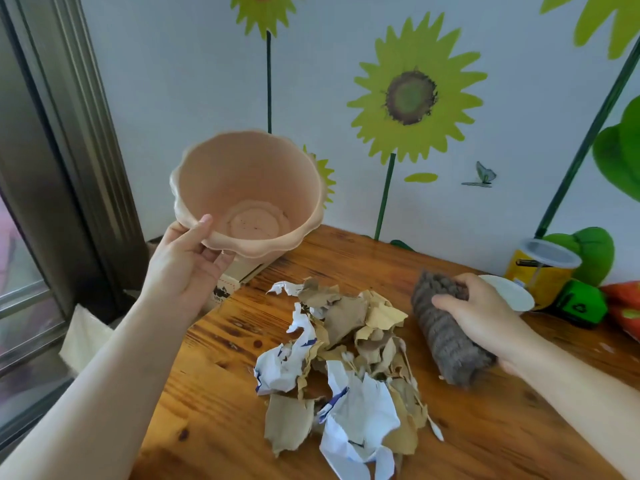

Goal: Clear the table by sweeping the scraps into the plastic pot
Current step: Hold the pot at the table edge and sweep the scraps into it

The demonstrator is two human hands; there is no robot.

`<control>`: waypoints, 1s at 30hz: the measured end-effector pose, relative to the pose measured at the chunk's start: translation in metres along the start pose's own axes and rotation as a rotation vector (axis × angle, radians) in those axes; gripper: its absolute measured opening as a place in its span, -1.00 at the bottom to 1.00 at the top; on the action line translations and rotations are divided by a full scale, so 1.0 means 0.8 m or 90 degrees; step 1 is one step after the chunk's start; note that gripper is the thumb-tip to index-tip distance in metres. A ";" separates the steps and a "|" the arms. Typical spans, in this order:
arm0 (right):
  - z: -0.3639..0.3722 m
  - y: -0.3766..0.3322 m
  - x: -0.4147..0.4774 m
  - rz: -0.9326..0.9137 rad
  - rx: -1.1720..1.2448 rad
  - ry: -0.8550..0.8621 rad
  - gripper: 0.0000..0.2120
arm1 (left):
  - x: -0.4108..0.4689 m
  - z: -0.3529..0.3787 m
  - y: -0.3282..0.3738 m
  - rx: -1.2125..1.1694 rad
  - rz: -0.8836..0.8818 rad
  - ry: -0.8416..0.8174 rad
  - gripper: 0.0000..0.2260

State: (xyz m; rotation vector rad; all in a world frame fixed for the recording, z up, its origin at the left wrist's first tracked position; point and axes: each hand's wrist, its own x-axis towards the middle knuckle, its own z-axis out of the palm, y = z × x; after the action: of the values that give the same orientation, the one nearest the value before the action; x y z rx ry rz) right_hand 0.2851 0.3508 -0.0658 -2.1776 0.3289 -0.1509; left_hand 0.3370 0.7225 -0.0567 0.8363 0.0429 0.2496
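Gripping scalloped pink pot (247, 188): left hand (187, 265); right hand (481, 315) clutches fuzzy grey cloth (446, 334).

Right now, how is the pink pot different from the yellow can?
The pink pot is held up in the left hand, tilted and open; the yellow can stands on the table with a clear lid on. The pot is wide with a wavy rim; the can looks narrower and straight-sided. Both are round containers.

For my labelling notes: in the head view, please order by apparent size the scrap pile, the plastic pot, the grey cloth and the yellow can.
1. scrap pile
2. plastic pot
3. grey cloth
4. yellow can, though farthest away
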 end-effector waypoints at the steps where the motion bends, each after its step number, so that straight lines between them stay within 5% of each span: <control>1: 0.000 0.003 -0.006 0.013 0.005 -0.020 -0.60 | 0.000 0.001 0.000 -0.003 -0.005 0.003 -0.88; 7: 0.042 -0.004 -0.011 0.054 0.047 -0.054 -0.53 | -0.004 0.004 -0.004 -0.018 -0.023 -0.006 -0.89; 17: 0.111 -0.044 0.011 0.055 0.199 -0.035 -0.70 | -0.005 0.003 -0.004 -0.017 -0.036 -0.028 -0.91; 23: 0.048 -0.042 -0.009 0.031 0.142 0.012 -0.53 | 0.000 0.000 -0.002 -0.021 -0.031 -0.019 -0.87; 30: -0.005 -0.016 -0.113 0.038 0.134 -0.082 -0.69 | 0.002 -0.001 -0.002 -0.030 -0.016 0.016 -0.79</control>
State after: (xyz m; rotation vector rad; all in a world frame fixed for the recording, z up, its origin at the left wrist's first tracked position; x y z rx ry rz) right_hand 0.1998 0.3809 -0.0519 -1.9558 0.2919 -0.0110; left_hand 0.3387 0.7224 -0.0579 0.7851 0.0715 0.2364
